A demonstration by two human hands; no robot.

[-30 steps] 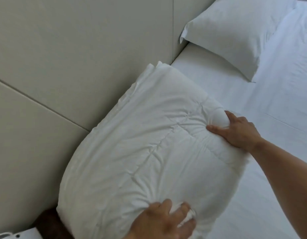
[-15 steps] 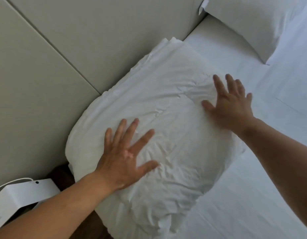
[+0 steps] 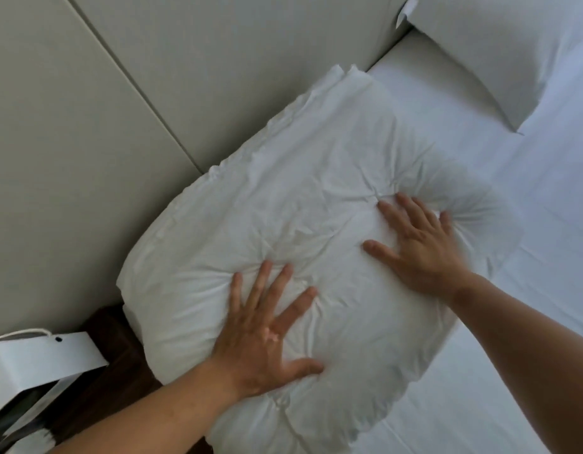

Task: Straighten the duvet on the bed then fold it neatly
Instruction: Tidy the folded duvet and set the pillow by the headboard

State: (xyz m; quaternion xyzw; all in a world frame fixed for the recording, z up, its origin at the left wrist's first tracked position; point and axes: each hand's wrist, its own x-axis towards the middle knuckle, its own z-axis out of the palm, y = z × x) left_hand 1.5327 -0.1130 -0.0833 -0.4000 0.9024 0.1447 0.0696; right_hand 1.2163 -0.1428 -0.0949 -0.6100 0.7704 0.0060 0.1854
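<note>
Since a second ago you have let go of the folded duvet's edges, and both your hands now press flat on its top. At far left a white box (image 3: 31,362) sits on a dark wooden surface (image 3: 110,339), just beside the corner of the bed (image 3: 529,322). The padded headboard (image 3: 152,77) fills the upper left. The duvet (image 3: 300,198), folded into a thick white bundle, lies on the bed at its head-end corner, its far edge against the headboard. Your left hand (image 3: 263,329) lies on the bundle's near part, fingers straight and spread wide, sunk into the filling so that creases run out from them. Your right hand (image 3: 421,244), also spread and holding nothing, presses the bundle's right part and is slightly blurred. Further right, a white pillow (image 3: 499,50) lies by the headboard, apart from the duvet, with flat white bedding below it.
</note>
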